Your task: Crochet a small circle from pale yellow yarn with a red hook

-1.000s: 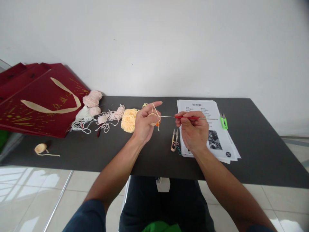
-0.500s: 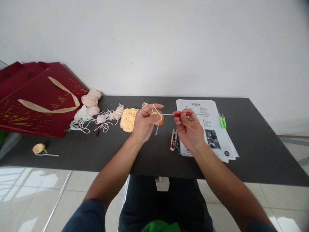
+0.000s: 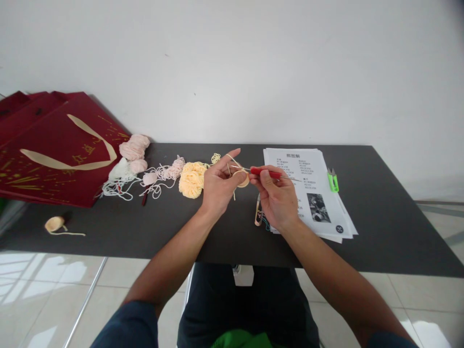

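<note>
My left hand (image 3: 220,186) pinches a small round piece of cream crochet work (image 3: 242,180), with a strand of yarn (image 3: 234,159) running over its raised index finger. In my right hand (image 3: 277,195) is a red-handled crochet hook (image 3: 266,172), gripped between thumb and fingers. The hook's metal shaft reaches left to the crochet piece and touches the yarn there; its exact tip among the loops is too small to make out. A ball of yellow yarn (image 3: 192,180) lies just left of my left hand.
Beneath my right hand are printed sheets (image 3: 328,212) and cream-handled thread snips (image 3: 258,212). Green snips (image 3: 332,180) rest on the sheets' right edge. Pink and white yarn balls (image 3: 134,147), dark red gift bags (image 3: 65,145) and a small cream crocheted piece (image 3: 54,224) are on the left.
My right hand has moved left, bringing the hook in to the crochet piece and yarn. The left hand has turned slightly, and the orange bit at the piece no longer shows.
</note>
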Available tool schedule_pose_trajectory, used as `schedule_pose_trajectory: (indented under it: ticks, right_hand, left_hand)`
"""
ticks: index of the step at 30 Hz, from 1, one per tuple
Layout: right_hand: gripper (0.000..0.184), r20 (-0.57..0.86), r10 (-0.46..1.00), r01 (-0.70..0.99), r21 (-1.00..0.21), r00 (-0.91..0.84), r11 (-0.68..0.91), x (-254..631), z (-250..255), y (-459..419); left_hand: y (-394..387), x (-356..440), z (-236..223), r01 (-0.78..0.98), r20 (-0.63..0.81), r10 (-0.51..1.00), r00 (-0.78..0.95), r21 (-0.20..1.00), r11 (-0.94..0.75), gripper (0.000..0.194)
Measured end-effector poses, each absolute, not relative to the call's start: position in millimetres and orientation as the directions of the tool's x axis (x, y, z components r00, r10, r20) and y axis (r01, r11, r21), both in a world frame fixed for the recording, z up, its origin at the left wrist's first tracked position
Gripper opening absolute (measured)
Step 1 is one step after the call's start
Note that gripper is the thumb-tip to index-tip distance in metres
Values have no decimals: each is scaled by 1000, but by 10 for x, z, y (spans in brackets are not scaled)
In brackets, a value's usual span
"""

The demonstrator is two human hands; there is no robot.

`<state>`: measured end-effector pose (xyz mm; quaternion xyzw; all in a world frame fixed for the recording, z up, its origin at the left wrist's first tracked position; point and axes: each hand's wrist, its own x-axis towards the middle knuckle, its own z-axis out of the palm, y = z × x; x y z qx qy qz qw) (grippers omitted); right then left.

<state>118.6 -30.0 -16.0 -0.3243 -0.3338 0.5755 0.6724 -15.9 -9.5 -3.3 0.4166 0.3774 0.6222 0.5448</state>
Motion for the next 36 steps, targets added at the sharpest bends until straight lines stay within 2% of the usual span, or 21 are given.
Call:
schedule_pose_trajectory:
  ticks: [7, 14, 24, 30, 36]
  right_hand:
    - [12, 79, 990, -534, -835, 119, 131, 1180, -165, -292]
    - [18, 112, 984, -555, -814, 138, 170, 1210, -133, -282]
    - [18, 261, 937, -395, -855, 232, 336, 1299, -133, -286]
    - [15, 295, 921, -355, -858, 255, 373, 1309, -143, -301]
    - [15, 297, 917, -339, -861, 267, 378, 1313, -148, -303]
  left_hand:
    - [-127, -132, -3, -356, 71, 994, -85, 930, -97, 59]
    - [-140, -136, -11, -312, 117, 988, -105, 939, -145, 59]
    - [-142, -131, 17, -198, 184, 964, -192, 955, -222, 51]
    - [-165, -139, 32, -94, 228, 954, -196, 964, -250, 48]
    - [-177, -136, 41, -64, 237, 949, -210, 965, -255, 46]
